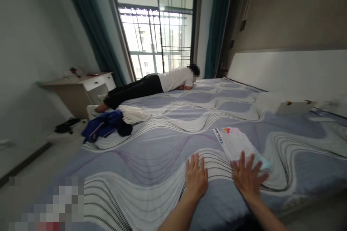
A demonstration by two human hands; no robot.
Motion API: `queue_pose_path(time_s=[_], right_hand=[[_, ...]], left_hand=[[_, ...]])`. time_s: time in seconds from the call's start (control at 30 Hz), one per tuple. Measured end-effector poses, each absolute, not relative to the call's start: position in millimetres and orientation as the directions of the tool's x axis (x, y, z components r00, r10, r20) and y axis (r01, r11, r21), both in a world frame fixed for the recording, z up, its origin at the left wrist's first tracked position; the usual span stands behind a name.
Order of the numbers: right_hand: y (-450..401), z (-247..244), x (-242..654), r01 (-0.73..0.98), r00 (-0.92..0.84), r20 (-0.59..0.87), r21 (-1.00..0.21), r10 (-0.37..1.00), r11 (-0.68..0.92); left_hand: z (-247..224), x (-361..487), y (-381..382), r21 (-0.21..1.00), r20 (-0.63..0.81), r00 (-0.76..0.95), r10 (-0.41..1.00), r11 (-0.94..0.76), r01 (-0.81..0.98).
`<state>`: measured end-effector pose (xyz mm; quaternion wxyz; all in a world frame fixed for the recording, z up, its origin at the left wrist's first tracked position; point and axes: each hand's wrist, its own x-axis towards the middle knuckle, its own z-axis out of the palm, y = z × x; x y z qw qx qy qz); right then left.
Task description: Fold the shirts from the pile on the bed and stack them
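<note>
My left hand lies palm down on the patterned bedsheet, fingers extended and nothing held. To its right, my right hand is spread, with its fingertips over the near edge of a flat pale packet or folded cloth. That item has a colourful print and dark lettering at its far left corner and a light blue-green right end. Whether my right fingers press on it or just hover is hard to tell.
Across the bed a person lies in a white top and dark trousers. Blue, black and cream clothes are heaped at the bed's left edge. A white box-like object sits near the headboard. A desk stands at left.
</note>
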<state>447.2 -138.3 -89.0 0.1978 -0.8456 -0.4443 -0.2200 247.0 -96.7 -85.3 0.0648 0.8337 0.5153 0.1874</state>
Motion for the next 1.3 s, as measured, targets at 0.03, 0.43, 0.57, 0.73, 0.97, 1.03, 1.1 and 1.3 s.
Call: queue_pose_path(time_s=[0.03, 0.43, 0.57, 0.73, 0.97, 1.03, 1.1, 1.3], right_hand=[[-147.7, -95.7, 428.0, 0.88, 0.441, 0.561, -0.118, 0.701, -0.46], [-106.4, -87.3, 214.1, 0.977, -0.158, 0.127, -0.123, 0.979, 0.174], [-71.3, -74.9, 213.0, 0.982, -0.113, 0.068, -0.145, 0.991, 0.122], [-54.4, -76.6, 216.2, 0.992, -0.028, 0.083, -0.121, 0.996, 0.038], [-41.1, -77.3, 204.8, 0.993, 0.011, 0.102, -0.118, 0.995, 0.001], [-33.7, -76.8, 201.2, 0.992, 0.02, 0.118, -0.126, 0.993, -0.005], [-25.8, -77.5, 198.0, 0.991, 0.024, 0.139, -0.133, 0.99, -0.005], [-11.6, -86.1, 197.1, 0.981, 0.017, 0.137, -0.196, 0.99, 0.011]], left_hand=[[-84.7, 230.5, -101.5, 0.297, 0.239, 0.395, 0.887, -0.454, 0.84], [-82.9, 45.2, -124.5, 0.223, 0.297, 0.132, 0.946, -0.203, 0.953], [-81.2, -18.5, -98.1, 0.2, 0.267, 0.005, 0.964, -0.061, 0.978], [-74.9, -54.8, -39.0, 0.187, 0.202, -0.134, 0.97, 0.096, 0.978], [-74.9, -50.8, 65.4, 0.365, 0.391, -0.019, 0.92, -0.136, 0.921], [-75.5, -49.3, 98.3, 0.403, 0.406, 0.023, 0.913, -0.202, 0.892], [-74.4, -49.4, 132.5, 0.446, 0.406, -0.007, 0.914, -0.192, 0.874], [-64.6, -50.0, 217.9, 0.643, 0.321, -0.317, 0.892, 0.041, 0.765]])
